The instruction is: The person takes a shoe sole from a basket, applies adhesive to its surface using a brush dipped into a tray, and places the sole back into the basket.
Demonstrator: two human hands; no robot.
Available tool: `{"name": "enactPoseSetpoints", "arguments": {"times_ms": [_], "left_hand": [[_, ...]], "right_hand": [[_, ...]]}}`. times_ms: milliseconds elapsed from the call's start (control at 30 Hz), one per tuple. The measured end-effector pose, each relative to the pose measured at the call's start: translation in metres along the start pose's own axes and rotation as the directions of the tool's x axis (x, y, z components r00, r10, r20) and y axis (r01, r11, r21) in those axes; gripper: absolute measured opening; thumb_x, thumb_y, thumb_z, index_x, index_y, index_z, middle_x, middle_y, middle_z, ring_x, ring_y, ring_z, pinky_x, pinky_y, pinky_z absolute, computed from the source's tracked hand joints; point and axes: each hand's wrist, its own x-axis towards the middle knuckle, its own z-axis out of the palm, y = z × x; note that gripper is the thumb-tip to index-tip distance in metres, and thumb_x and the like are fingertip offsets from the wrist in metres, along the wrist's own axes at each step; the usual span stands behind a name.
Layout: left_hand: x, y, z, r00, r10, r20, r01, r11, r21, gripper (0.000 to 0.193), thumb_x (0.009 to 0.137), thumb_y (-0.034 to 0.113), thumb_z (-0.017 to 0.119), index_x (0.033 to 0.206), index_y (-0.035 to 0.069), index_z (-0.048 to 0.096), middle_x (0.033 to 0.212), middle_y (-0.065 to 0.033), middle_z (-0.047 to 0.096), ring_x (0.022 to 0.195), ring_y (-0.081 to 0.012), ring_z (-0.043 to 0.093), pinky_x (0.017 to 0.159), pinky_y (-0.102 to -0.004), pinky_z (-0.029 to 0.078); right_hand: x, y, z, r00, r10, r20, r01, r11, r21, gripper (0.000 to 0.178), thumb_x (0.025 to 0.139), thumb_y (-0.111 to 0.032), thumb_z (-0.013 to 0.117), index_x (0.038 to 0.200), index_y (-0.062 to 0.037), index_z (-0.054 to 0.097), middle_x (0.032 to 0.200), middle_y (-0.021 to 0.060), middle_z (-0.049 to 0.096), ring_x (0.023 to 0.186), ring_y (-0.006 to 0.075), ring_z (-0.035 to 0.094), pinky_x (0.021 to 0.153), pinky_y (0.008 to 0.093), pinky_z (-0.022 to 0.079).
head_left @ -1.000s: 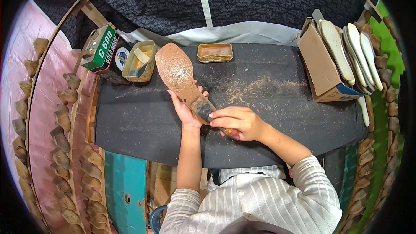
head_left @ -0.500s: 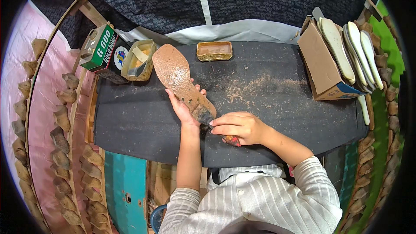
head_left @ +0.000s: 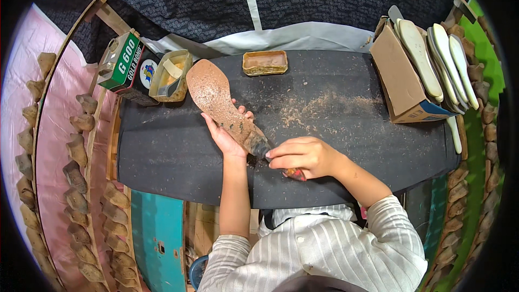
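Observation:
A brown, rough shoe sole lies tilted over the black work board, toe end pointing up-left. My left hand supports it from beneath near its narrow heel end. My right hand presses a small tool with a reddish handle against the sole's heel end; the tool's tip is hidden by my fingers. Brown dust is scattered on the board to the right of the sole.
A green-and-white can, an open yellowish tub and a small flat tin stand along the board's far edge. A cardboard box of pale insoles sits at the right. Wooden shoe lasts line both sides.
The sole's toe end has swung slightly left and lower across the board while my right hand has shifted a little along the heel end.

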Motion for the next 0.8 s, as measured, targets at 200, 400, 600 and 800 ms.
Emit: {"name": "enactPoseSetpoints", "arguments": {"times_ms": [200,400,600,800], "left_hand": [[0.003,0.001,-0.004,0.999,0.027,0.018,-0.026,0.999,-0.02,0.07,0.083,0.064,0.043,0.106,-0.001,0.051,0.083,-0.0122,0.048,0.076,-0.0213,0.042,0.069,-0.0319,0.038],[0.001,0.003,-0.003,0.999,0.012,0.034,-0.012,1.0,0.003,0.07,0.082,0.065,0.044,0.105,-0.001,0.051,0.082,-0.0117,0.048,0.076,-0.0213,0.042,0.069,-0.0326,0.038],[0.001,0.004,-0.005,0.996,-0.007,0.093,0.006,1.0,0.015,0.072,0.082,0.068,0.038,0.106,0.001,0.051,0.084,-0.0108,0.051,0.074,-0.023,0.047,0.066,-0.0358,0.043],[0.002,0.002,0.0,0.998,0.067,-0.013,-0.067,0.998,-0.005,0.072,0.083,0.068,0.037,0.105,0.001,0.051,0.085,-0.0098,0.051,0.074,-0.0224,0.047,0.067,-0.0361,0.042]], "right_hand": [[-0.005,0.002,-0.015,0.997,0.05,0.062,-0.05,0.999,0.006,0.032,0.056,0.0,0.063,0.088,-0.0051,0.062,0.092,0.0076,0.064,0.08,0.0238,0.063,0.068,0.0327,0.052],[-0.005,0.003,-0.01,0.998,-0.005,-0.065,0.002,0.999,-0.041,0.029,0.059,-0.003,0.067,0.088,-0.0047,0.063,0.096,0.0081,0.063,0.081,0.0235,0.063,0.068,0.033,0.052],[-0.011,0.005,-0.002,0.996,-0.054,0.068,0.054,0.999,0.005,0.04,0.053,0.002,0.055,0.091,-0.005,0.062,0.096,0.0088,0.063,0.079,0.0257,0.062,0.067,0.0336,0.052],[-0.012,0.005,-0.012,0.998,0.002,-0.056,-0.006,0.997,-0.078,0.033,0.057,-0.001,0.063,0.09,-0.0053,0.063,0.093,0.0081,0.064,0.076,0.0243,0.063,0.065,0.0329,0.052]]}}
